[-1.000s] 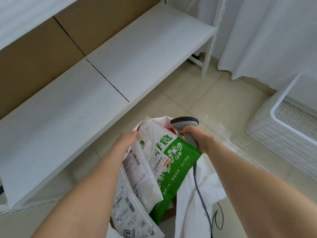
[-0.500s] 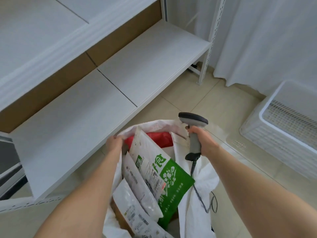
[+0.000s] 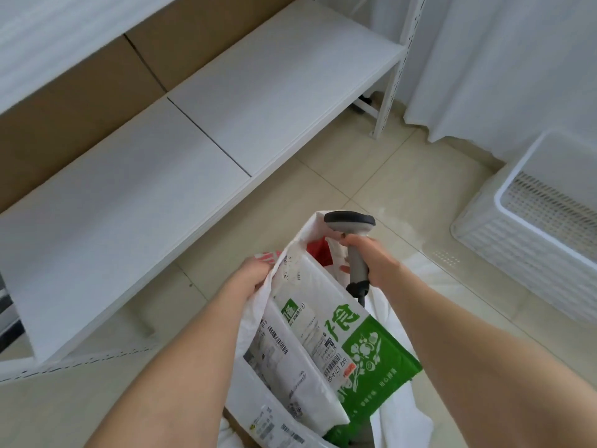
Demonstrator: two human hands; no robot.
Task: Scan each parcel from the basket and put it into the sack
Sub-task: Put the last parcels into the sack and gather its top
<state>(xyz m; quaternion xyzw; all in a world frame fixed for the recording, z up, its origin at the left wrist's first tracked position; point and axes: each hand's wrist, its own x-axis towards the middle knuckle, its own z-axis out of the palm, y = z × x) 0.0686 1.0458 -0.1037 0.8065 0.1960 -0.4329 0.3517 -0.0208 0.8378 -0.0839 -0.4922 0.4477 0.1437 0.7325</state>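
A white sack [image 3: 400, 412] stands open on the floor below me. Several parcels stick out of it: a green-and-white mailer [image 3: 365, 347], a white labelled mailer [image 3: 290, 360] beside it, another labelled one [image 3: 274, 425] at the bottom, and something red [image 3: 318, 250] deeper in. My left hand [image 3: 255, 273] grips the sack's left rim. My right hand [image 3: 374, 260] holds the grey barcode scanner [image 3: 350, 223] by its handle, head up, over the sack's far edge. The white basket [image 3: 504, 240] sits on the floor at the right.
A low white shelf [image 3: 226, 111] runs along the left, backed by brown cardboard [image 3: 80, 92]. A white curtain [image 3: 504, 59] hangs at the back right. Beige floor tiles [image 3: 381, 163] lie between shelf and basket. The scanner's cable drops behind the sack.
The left hand moved from the parcels to the sack's rim and pulled it up. The right hand raised the scanner slightly. The view tilted and shifted.
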